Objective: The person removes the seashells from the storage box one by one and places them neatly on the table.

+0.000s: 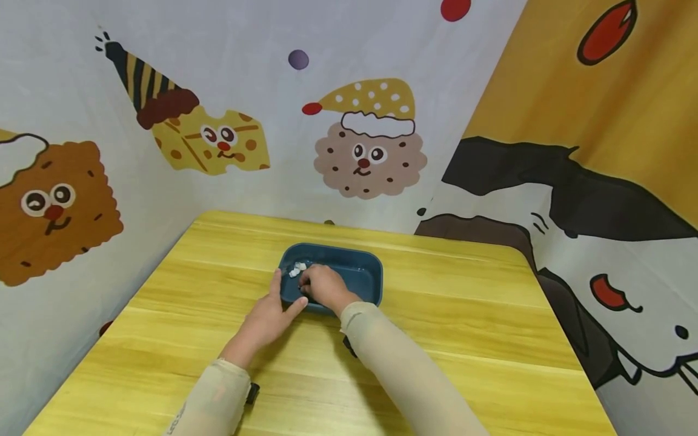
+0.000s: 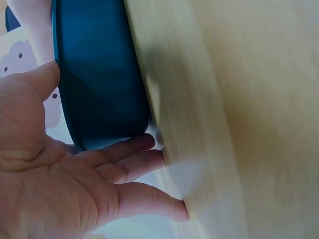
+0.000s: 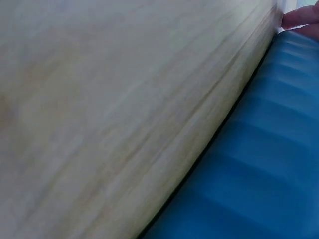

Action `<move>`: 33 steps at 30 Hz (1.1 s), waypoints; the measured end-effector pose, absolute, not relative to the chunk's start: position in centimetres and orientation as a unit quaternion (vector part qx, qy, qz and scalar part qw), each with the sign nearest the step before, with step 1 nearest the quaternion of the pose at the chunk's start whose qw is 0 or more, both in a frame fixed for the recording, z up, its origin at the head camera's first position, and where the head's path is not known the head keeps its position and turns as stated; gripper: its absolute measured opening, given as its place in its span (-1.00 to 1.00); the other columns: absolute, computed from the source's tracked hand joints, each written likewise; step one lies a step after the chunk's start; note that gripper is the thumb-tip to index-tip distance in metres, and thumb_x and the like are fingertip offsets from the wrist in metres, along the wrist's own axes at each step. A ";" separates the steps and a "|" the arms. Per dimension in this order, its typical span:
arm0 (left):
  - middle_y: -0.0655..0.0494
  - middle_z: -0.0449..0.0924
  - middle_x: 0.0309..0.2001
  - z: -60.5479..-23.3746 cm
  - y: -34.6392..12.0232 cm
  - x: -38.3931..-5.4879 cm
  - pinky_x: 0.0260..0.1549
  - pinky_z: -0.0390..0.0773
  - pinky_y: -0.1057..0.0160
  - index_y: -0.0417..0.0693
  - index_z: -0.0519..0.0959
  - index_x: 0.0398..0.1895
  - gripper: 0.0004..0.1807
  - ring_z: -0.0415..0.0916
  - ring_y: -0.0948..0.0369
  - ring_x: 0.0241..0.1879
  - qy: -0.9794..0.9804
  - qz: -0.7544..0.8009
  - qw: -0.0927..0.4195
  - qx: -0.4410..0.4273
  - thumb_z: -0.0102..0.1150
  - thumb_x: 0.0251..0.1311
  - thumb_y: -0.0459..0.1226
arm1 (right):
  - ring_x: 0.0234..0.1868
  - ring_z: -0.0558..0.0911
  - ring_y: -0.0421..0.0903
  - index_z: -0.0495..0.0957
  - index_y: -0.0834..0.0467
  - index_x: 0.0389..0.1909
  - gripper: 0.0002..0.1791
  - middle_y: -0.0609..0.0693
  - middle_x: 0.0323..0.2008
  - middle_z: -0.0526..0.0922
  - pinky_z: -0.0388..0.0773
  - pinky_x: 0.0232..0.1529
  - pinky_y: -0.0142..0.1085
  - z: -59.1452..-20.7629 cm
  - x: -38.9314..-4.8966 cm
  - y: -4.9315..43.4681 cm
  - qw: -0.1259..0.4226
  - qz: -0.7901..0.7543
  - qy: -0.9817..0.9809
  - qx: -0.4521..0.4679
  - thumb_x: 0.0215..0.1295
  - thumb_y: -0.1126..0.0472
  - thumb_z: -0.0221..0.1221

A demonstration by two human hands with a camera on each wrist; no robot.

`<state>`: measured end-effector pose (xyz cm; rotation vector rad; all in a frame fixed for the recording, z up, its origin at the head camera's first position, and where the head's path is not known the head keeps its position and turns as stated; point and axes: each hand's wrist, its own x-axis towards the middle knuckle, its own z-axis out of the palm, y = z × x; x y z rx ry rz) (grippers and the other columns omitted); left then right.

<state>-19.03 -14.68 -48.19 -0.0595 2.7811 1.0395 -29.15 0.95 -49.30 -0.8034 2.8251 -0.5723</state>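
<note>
Left hand (image 1: 268, 320) spread against blue tray (image 1: 363, 280), right hand (image 1: 326, 287) inside, its hold unclear, sleeve lettering (image 1: 177, 419) illegible

i see a dark blue tray (image 1: 360, 275), white bits (image 1: 296, 270), a yellow, wood-grained table (image 1: 458, 297), 2 beige sleeves (image 1: 403, 357), and on the pale wall cloth (image 1: 245, 48) a yellow cheese (image 1: 193, 148), its hat (image 1: 143, 75) striped black and gold, and a pinkish cookie (image 1: 376, 178), its nightcap (image 1: 376, 94) white-dotted yellow.

Head view bright, soft shadows on table (image 1: 491, 303); L-wrist view dimmer, bit soft; R-wrist view dim, v. blurry.
</note>
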 end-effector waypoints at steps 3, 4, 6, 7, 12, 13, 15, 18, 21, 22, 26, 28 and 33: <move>-0.57 0.51 0.34 -48.2 -14.7 -19.1 -0.08 0.66 -0.10 -0.15 -0.43 0.76 0.17 0.71 -0.20 0.05 0.933 0.350 0.085 -0.020 0.05 0.55 0.25 | 0.04 0.72 -0.15 0.79 -0.03 -0.02 -0.86 -0.10 0.00 0.75 0.71 0.08 -0.23 -49.3 -29.2 0.9 0.079 -0.192 0.942 -0.265 0.55 0.12 0.29; -0.58 0.50 0.34 -48.3 -14.7 -19.1 -0.05 0.66 -0.12 -0.15 -0.43 0.76 0.17 0.71 -0.21 0.08 0.933 0.350 0.085 -0.021 0.05 0.55 0.25 | 0.03 0.71 -0.14 0.79 -0.03 -0.04 -0.87 -0.10 -0.02 0.74 0.71 0.08 -0.22 -49.3 -29.2 0.9 0.081 -0.193 0.941 -0.264 0.55 0.12 0.29; -0.58 0.49 0.35 -48.3 -14.6 -19.1 0.00 0.66 -0.16 -0.16 -0.43 0.75 0.17 0.69 -0.24 0.11 0.933 0.351 0.084 -0.020 0.04 0.55 0.25 | 0.01 0.71 -0.15 0.78 -0.03 -0.05 -0.88 -0.10 -0.03 0.73 0.71 0.06 -0.22 -49.3 -29.3 1.0 0.086 -0.191 0.942 -0.263 0.56 0.11 0.29; -0.58 0.48 0.36 -48.3 -14.6 -19.1 0.04 0.66 -0.19 -0.16 -0.43 0.75 0.17 0.68 -0.25 0.14 0.932 0.351 0.084 -0.021 0.04 0.55 0.26 | 0.00 0.70 -0.15 0.77 -0.03 -0.05 -0.88 -0.10 -0.04 0.73 0.70 0.06 -0.21 -49.4 -29.3 1.0 0.088 -0.190 0.942 -0.263 0.56 0.10 0.29; -0.60 0.41 0.42 -48.2 -14.6 -19.0 0.11 0.64 -0.24 -0.19 -0.43 0.75 0.16 0.63 -0.32 0.22 0.932 0.352 0.082 -0.018 0.02 0.57 0.25 | -0.01 0.69 -0.16 0.75 -0.04 -0.04 -0.87 -0.11 -0.04 0.71 0.70 0.04 -0.22 -49.6 -29.6 0.9 0.102 -0.188 0.941 -0.263 0.57 0.06 0.28; -0.60 0.40 0.43 -48.1 -14.5 -19.0 0.12 0.63 -0.25 -0.18 -0.43 0.75 0.16 0.62 -0.33 0.24 0.932 0.353 0.083 -0.019 0.02 0.57 0.25 | -0.01 0.68 -0.16 0.75 -0.05 -0.04 -0.87 -0.11 -0.03 0.71 0.69 0.04 -0.22 -49.6 -29.7 0.9 0.104 -0.186 0.941 -0.263 0.57 0.05 0.27; -0.60 0.37 0.45 -48.0 -14.5 -19.0 0.16 0.62 -0.27 -0.18 -0.43 0.75 0.16 0.60 -0.35 0.27 0.931 0.354 0.084 -0.019 0.02 0.57 0.24 | -0.02 0.68 -0.17 0.74 -0.05 -0.03 -0.86 -0.12 -0.03 0.71 0.69 0.03 -0.24 -49.5 -29.8 0.9 0.108 -0.183 0.941 -0.264 0.57 0.03 0.27; -0.59 0.35 0.46 -48.0 -14.5 -19.0 0.20 0.59 -0.29 -0.17 -0.43 0.75 0.16 0.57 -0.36 0.30 0.931 0.355 0.087 -0.022 0.01 0.57 0.25 | -0.01 0.68 -0.18 0.75 -0.06 -0.03 -0.85 -0.13 -0.03 0.71 0.69 0.03 -0.25 -49.4 -29.8 1.0 0.113 -0.182 0.940 -0.266 0.57 0.02 0.26; -0.59 0.35 0.47 -47.9 -14.5 -19.1 0.21 0.59 -0.30 -0.17 -0.43 0.75 0.16 0.56 -0.36 0.31 0.930 0.355 0.087 -0.022 0.01 0.56 0.27 | -0.01 0.68 -0.18 0.75 -0.06 -0.02 -0.84 -0.13 -0.03 0.72 0.69 0.02 -0.25 -49.3 -29.9 1.1 0.117 -0.187 0.938 -0.266 0.58 0.02 0.26; -0.59 0.34 0.47 -47.9 -14.5 -19.2 0.22 0.58 -0.30 -0.16 -0.43 0.76 0.17 0.55 -0.36 0.32 0.930 0.356 0.087 -0.022 0.01 0.56 0.27 | -0.01 0.68 -0.17 0.75 -0.05 -0.02 -0.84 -0.12 -0.03 0.72 0.69 0.02 -0.25 -49.3 -29.9 1.1 0.119 -0.189 0.938 -0.266 0.58 0.02 0.26; -0.59 0.33 0.48 -48.0 -14.5 -19.2 0.23 0.57 -0.31 -0.16 -0.45 0.75 0.18 0.54 -0.38 0.33 0.929 0.358 0.090 -0.021 0.00 0.55 0.29 | -0.06 0.68 -0.18 0.75 -0.06 -0.04 -0.85 -0.12 -0.05 0.72 0.68 -0.04 -0.25 -49.4 -29.9 1.2 0.123 -0.197 0.936 -0.263 0.57 0.02 0.26; -0.59 0.32 0.49 -48.0 -14.5 -19.2 0.24 0.57 -0.31 -0.16 -0.45 0.75 0.18 0.53 -0.38 0.34 0.929 0.358 0.092 -0.022 0.00 0.55 0.29 | -0.10 0.67 -0.19 0.74 -0.06 -0.06 -0.86 -0.13 -0.07 0.71 0.67 -0.07 -0.26 -49.6 -29.9 1.2 0.123 -0.201 0.936 -0.263 0.57 0.02 0.26; -0.60 0.31 0.49 -47.9 -14.5 -19.2 0.24 0.56 -0.32 -0.17 -0.42 0.75 0.18 0.52 -0.39 0.34 0.929 0.357 0.093 -0.021 0.00 0.55 0.29 | -0.17 0.64 -0.22 0.73 -0.06 -0.08 -0.87 -0.13 -0.10 0.70 0.64 -0.14 -0.30 -49.7 -29.8 1.3 0.120 -0.208 0.933 -0.267 0.58 0.02 0.25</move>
